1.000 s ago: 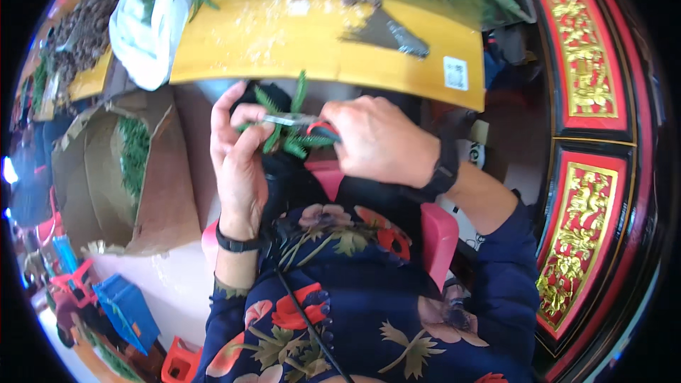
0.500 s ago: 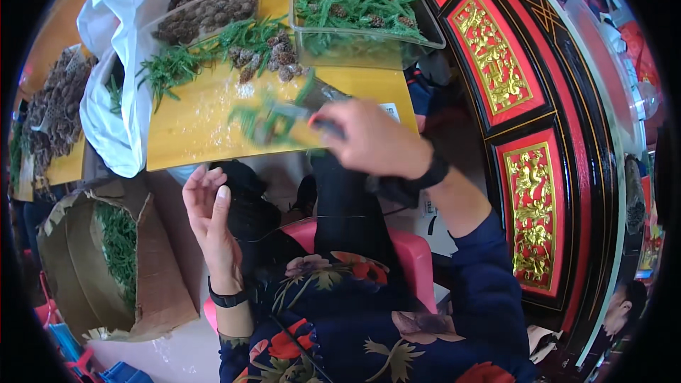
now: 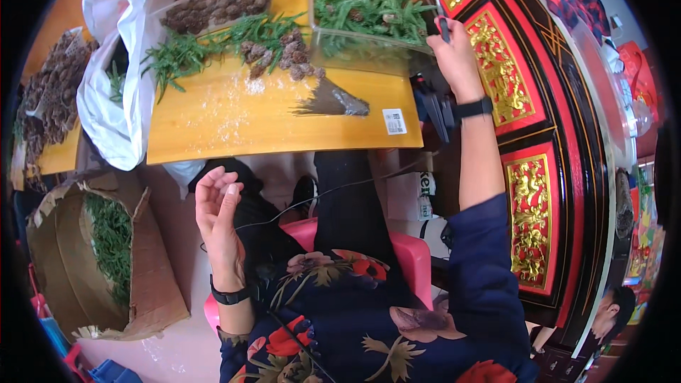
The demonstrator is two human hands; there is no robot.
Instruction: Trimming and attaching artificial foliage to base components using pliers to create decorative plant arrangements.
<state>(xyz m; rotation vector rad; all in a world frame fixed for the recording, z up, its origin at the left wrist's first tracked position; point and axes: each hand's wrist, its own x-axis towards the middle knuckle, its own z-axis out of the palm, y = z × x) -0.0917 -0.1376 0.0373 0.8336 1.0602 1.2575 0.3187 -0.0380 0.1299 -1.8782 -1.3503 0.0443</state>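
My right hand (image 3: pixel 456 60) is raised at the right end of the clear plastic tub (image 3: pixel 362 55). It grips a slim hand tool (image 3: pixel 445 27) with a dark handle and a narrow metal blade; its exact kind cannot be made out. Green artificial sprigs (image 3: pixel 369 3) and a few small brown cones fill the tub. My left hand (image 3: pixel 218 220) hangs before the table's front edge, palm up, its fingers loosely curled and apart, with nothing in it. On the yellow table (image 3: pixel 269 124) lie a bundle of thin dark stems (image 3: pixel 330 99), several frosted pine cones (image 3: pixel 294 55) and loose green sprigs (image 3: pixel 177 60).
A bin of pine cones (image 3: pixel 220 7) and a white plastic bag (image 3: pixel 106 113) stand at the left. Below is a torn cardboard box (image 3: pixel 159 269) holding greenery. A carved red and gold panel (image 3: pixel 528 220) runs along the right. A dark cable (image 3: pixel 312 198) crosses above my lap.
My right hand has moved from above the table's front, up and right to the tub. The green sprig blurred beside the tool is gone from there. My left hand has barely shifted.
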